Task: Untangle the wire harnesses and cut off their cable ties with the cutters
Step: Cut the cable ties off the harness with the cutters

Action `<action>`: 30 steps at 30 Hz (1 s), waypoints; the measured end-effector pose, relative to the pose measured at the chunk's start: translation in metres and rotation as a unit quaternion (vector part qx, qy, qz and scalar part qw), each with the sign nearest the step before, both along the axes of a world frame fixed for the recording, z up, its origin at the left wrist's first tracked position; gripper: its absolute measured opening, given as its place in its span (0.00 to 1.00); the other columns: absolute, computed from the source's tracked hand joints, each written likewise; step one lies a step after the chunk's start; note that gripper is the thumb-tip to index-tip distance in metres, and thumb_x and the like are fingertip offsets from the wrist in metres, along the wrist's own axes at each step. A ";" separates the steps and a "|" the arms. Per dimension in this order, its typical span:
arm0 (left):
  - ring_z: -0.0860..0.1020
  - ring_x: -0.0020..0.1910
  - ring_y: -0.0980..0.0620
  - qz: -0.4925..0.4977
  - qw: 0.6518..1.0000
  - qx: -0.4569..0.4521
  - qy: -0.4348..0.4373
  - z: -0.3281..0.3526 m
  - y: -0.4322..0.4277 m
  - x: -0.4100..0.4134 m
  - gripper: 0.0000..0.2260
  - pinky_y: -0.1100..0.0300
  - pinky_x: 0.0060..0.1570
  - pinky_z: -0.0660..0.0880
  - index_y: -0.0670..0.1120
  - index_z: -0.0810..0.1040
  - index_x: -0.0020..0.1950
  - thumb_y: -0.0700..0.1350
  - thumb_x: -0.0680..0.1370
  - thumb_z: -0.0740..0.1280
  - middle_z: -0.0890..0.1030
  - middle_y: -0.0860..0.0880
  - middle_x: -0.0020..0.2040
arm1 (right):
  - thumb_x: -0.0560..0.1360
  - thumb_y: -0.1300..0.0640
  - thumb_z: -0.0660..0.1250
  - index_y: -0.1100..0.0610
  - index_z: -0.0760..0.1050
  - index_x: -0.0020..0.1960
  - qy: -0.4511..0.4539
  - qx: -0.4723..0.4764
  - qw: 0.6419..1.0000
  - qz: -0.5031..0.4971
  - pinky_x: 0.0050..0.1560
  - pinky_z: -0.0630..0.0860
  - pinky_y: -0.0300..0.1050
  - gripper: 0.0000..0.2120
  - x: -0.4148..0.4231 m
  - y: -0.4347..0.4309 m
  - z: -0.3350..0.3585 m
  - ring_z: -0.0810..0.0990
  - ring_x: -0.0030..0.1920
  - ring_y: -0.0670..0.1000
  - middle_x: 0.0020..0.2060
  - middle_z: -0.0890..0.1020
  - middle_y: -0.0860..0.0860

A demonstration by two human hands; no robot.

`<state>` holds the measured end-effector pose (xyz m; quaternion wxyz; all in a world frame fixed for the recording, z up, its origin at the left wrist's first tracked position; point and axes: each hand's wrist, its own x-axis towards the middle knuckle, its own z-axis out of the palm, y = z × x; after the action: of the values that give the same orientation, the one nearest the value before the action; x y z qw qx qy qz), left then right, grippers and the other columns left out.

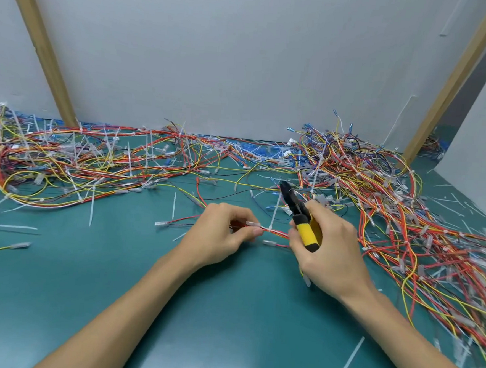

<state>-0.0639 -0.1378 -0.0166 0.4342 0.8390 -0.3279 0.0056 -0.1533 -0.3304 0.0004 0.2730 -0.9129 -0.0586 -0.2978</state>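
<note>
Our left hand [227, 231] pinches a thin red-and-orange wire bundle [275, 232] between thumb and curled fingers, just above the green mat [227, 312]. Our right hand [329, 247] is wrapped round the yellow handles of the cutters [305, 228], whose black jaws point away to the far left, clear of the bundle and seemingly closed. The bundle spans the gap between our hands, and a white cable tie [274, 214] sits on it there, its tail sticking up toward the far side. Whether our right fingers also pinch the wires we cannot tell. Further out lie the tangled harnesses: a flat spread on the left [79, 158] and a taller heap on the right [379, 193], with a loose cut tie [350, 361] lying near us. The main risk, we judge, is the blades nicking a wire along with the tie, since the tie hugs the strands closely. If the bundle trails into the right heap, a tug could also drag more tangle in.
</note>
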 end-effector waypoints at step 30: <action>0.74 0.36 0.52 0.095 0.959 0.014 -0.266 -0.002 0.002 0.002 0.04 0.55 0.46 0.65 0.49 0.82 0.43 0.45 0.77 0.73 0.79 0.55 0.34 | 0.66 0.46 0.67 0.42 0.72 0.52 0.147 -0.179 0.967 -0.103 0.41 0.70 0.45 0.15 0.001 -0.015 -0.006 0.76 0.49 0.50 0.43 0.77 0.40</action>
<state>-0.0621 -0.1357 -0.0186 0.3169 0.8405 -0.3507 0.2650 -0.1522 -0.3459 -0.0057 0.0787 -0.9817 0.0237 -0.1717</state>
